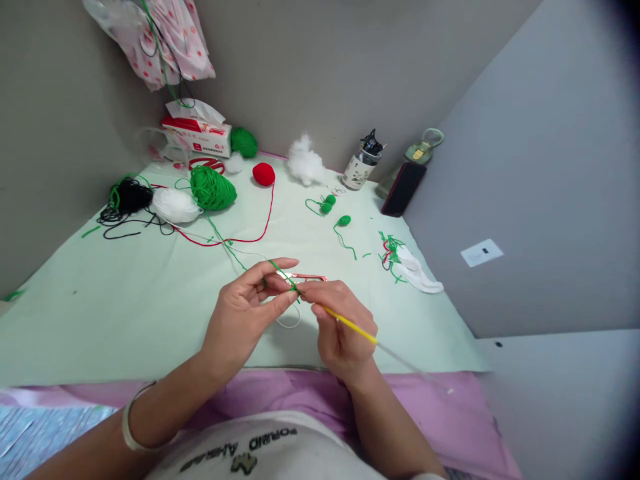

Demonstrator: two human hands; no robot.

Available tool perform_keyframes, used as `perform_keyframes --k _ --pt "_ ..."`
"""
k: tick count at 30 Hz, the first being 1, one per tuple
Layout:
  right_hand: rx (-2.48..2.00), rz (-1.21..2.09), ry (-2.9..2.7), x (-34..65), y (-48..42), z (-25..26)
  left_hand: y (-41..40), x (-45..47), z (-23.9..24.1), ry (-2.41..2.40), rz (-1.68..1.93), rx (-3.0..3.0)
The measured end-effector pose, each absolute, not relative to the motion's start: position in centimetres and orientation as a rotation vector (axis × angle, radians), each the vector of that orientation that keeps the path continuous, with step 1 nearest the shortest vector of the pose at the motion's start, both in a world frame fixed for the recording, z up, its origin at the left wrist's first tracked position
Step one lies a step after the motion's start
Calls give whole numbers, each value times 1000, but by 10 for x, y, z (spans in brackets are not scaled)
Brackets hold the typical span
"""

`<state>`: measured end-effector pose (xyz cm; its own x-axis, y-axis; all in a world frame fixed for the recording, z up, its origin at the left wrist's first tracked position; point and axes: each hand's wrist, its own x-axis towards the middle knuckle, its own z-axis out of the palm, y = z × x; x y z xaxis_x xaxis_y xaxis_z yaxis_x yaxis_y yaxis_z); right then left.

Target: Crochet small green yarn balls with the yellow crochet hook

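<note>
Between thumb and fingers, my left hand (250,300) pinches a small bit of green yarn (294,288), with a strand running over its index finger. My right hand (345,327) is closed around a crochet hook (353,325) with a yellow handle, whose tip meets the yarn at my left fingertips. The hook's very end is hidden there. From my left hand the green strand leads back toward a green yarn ball (213,189). Partly behind my hands, small scissors (313,277) with orange-red edges lie on the table. A thin white strand (289,325) curls beneath my hands.
White (176,205), black (131,197) and red (263,174) yarn balls lie at the back left, near a tissue box (197,135). White stuffing (305,161), a pen jar (361,167) and a phone (404,189) stand behind. Small green crocheted pieces (344,221) and yarn scraps (393,250) lie right.
</note>
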<state>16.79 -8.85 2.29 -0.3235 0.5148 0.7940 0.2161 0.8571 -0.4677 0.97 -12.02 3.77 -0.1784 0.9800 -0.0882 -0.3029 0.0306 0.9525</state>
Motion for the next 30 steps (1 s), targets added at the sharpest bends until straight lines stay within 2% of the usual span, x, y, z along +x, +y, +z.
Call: perform_keyframes --k 3,5,7,13,21,30 --pt "-582 72 -1984 165 -90 18 -118 10 36 952 1352 679" --pt "-601 17 -1990 165 -92 18 -116 9 35 798 1229 528" --pt "-619 168 -1910 166 -92 21 -114 6 34 720 1157 436" --pt "-687 846 -1502 162 -88 30 -115 5 40 781 1237 550" --pt "-746 844 -1481 164 -91 32 -115 1 39 874 1310 633" --pt "-650 1079 -1356 164 -88 29 -118 4 40 863 1254 670"
